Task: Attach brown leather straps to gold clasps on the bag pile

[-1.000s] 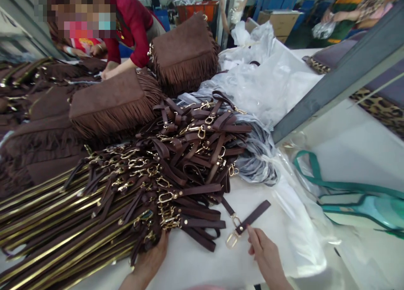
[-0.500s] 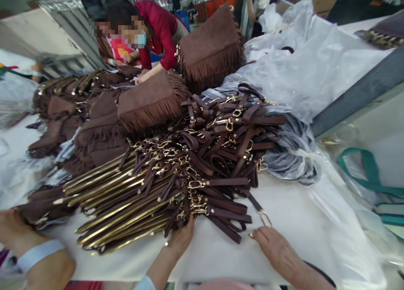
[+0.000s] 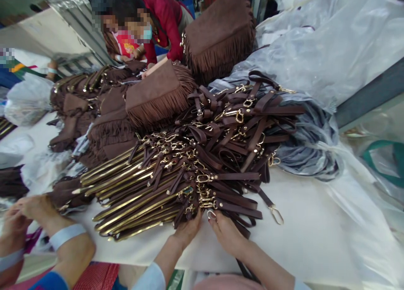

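Note:
Brown straps (image 3: 236, 176) with gold clasps lie piled beside a row of brown pieces with gold edges (image 3: 135, 206). My left hand (image 3: 189, 231) is at the near end of the row, its fingertips hidden under the clasps and short straps. Just right of it, my right hand (image 3: 225, 231) pinches a small gold ring-like clasp (image 3: 211, 214) between thumb and fingers, close to the lowest straps. One strap with a gold clasp (image 3: 277, 214) lies apart on the white table (image 3: 303, 239).
Fringed brown bags (image 3: 160, 92) stand behind the pile. At the left, a co-worker's hands (image 3: 34, 210) are near brown material. People (image 3: 160, 25) lean over the far side. Plastic-wrapped bundles (image 3: 309, 142) and a metal post (image 3: 369, 92) stand right.
My right hand has moved left, from the separate strap's clasp to beside my left hand. My left hand stays at the row's end. The view has shifted, and the co-worker's hands show more.

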A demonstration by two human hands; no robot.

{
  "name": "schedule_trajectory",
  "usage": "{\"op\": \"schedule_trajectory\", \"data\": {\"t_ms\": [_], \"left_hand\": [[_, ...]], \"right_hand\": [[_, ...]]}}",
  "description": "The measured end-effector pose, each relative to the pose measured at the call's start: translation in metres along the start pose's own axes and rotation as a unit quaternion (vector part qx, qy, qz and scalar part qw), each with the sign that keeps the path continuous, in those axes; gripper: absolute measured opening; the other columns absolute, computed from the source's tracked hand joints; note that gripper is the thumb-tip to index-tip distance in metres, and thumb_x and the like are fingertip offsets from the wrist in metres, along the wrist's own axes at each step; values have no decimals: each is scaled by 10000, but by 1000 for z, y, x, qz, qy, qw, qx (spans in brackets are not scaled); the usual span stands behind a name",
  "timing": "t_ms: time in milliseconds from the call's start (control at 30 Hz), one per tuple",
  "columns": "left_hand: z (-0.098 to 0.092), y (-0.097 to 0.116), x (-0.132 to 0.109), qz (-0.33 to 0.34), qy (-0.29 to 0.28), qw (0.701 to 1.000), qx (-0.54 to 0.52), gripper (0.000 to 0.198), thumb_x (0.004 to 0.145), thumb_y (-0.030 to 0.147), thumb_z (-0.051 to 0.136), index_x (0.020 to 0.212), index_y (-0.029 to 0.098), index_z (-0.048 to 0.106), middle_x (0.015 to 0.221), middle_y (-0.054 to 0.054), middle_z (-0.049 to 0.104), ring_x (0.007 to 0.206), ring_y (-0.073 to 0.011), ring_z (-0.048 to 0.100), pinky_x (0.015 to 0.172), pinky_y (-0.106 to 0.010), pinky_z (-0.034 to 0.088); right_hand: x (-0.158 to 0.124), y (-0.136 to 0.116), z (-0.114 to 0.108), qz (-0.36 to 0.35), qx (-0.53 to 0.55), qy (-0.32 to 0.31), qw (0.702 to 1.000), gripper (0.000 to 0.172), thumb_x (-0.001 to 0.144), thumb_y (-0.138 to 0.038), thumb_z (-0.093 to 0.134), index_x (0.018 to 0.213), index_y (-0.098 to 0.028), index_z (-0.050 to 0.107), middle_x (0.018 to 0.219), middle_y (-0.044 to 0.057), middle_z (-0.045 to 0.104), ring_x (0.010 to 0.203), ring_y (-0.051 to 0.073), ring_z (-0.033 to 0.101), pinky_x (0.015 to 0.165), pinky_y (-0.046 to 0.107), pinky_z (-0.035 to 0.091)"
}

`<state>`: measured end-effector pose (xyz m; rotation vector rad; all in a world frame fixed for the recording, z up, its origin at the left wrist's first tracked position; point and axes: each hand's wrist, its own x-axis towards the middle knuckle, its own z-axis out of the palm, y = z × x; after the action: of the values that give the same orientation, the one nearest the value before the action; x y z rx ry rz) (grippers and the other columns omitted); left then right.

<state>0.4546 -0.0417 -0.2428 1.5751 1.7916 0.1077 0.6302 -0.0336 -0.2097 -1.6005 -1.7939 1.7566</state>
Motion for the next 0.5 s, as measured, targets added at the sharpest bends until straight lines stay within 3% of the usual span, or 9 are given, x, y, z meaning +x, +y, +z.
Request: {"op": "schedule_trajectory", "data": {"t_ms": [67,167,400,500], "left_hand": [[-4,0,0,-13,28,996,-81,422,780,267,288,905,105,657,997,-111,663,1059,-196,570,764,-487,485],[-11,0,-1,-28,45,982,-182,334,754,303,376,823,171,675,952,-85,681,983,-200,610,813,-471,502],[-15,2,-3,-12,-43,952,-304,554,826,304,103,824,171,642,917,-37,685,1034,-168,587,962,-456,401],[-12,1,-3,1,-60,943,-327,539,823,337,119,809,180,635,939,-39,677,1078,-166,560,991,-429,376]], "right_hand": [[3,0,3,12,-12,-7,1000,259,848,-188,381,1056,-110,515,975,152,643,939,234,603,791,315,412],[7,-6,5,30,-24,-15,999,235,838,-176,395,1011,-98,534,957,171,650,944,258,608,784,329,418],[12,-18,2,43,-48,-33,997,241,848,-168,356,982,-115,550,958,167,653,962,257,608,750,311,408],[11,-21,1,51,-61,-28,996,235,849,-164,344,947,-121,553,938,161,657,948,249,612,721,294,401]]}}
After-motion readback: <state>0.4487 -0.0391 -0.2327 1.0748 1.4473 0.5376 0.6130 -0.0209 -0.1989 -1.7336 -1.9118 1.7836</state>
